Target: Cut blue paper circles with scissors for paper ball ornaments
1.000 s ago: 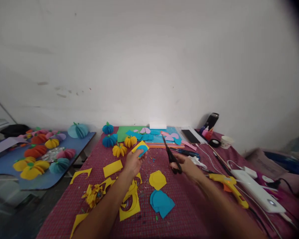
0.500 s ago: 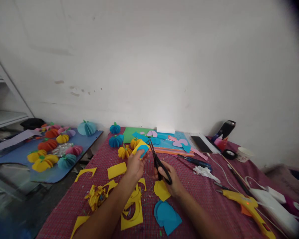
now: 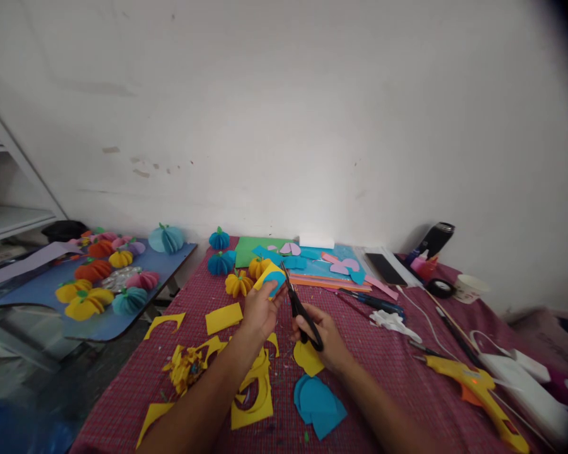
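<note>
Between its fingers my left hand [image 3: 261, 309] pinches a folded yellow paper [image 3: 264, 273] with a blue paper shape [image 3: 279, 279] laid against it. My right hand [image 3: 324, 334] is closed round the black handles of a pair of scissors [image 3: 299, 306]. The blades point up and away, and their tips are beside the right edge of the held papers; I cannot tell whether they touch. Below my right hand lie a yellow paper cutout [image 3: 308, 358] and a stack of blue paper cutouts [image 3: 318, 403]. Yellow paper offcuts [image 3: 255, 416] lie partly hidden under my left forearm.
Yellow paper pumpkins [image 3: 239, 284] and blue ones [image 3: 221, 263] stand at the back left. More coloured pumpkins sit on a blue board [image 3: 170, 277]. A yellow glue gun [image 3: 473, 391], a paper cup [image 3: 469, 288] and a phone [image 3: 385, 269] lie to the right.
The view has shifted slightly. The scissors have closed a little, their blades now nearer together at the edge of the held papers. Both hands keep their grip.
</note>
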### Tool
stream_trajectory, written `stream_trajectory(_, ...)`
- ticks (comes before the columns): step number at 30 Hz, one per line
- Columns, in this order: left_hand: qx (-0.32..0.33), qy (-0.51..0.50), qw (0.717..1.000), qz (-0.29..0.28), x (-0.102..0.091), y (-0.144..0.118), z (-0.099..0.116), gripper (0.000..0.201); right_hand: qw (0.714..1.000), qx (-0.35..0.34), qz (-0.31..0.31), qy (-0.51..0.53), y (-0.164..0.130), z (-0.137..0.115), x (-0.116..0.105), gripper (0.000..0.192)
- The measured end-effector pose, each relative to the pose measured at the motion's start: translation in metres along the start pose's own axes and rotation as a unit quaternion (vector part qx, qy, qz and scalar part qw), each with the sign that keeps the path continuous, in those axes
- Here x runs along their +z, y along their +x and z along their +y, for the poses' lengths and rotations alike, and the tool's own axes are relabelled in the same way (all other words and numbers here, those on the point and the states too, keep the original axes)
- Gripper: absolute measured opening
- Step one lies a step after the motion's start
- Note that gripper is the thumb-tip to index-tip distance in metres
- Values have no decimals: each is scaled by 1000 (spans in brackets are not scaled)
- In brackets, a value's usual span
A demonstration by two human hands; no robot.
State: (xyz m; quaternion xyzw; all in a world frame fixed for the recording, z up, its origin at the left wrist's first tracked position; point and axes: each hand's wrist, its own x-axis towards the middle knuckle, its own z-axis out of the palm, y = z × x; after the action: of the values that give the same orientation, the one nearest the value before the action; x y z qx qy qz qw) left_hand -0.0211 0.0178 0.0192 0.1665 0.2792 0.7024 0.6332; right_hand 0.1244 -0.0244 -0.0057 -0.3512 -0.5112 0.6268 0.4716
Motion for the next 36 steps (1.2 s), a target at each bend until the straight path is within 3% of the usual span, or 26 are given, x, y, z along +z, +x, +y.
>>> stream_trajectory(31,13,2,1000,-17,-2,1,-2,26,994,-26,4,-104,0,-5,-7,30)
stream_trajectory(36,2,16,1000,-24,0,-2,1,28,998,-21,-1,-61,-2,-4,-9,28)
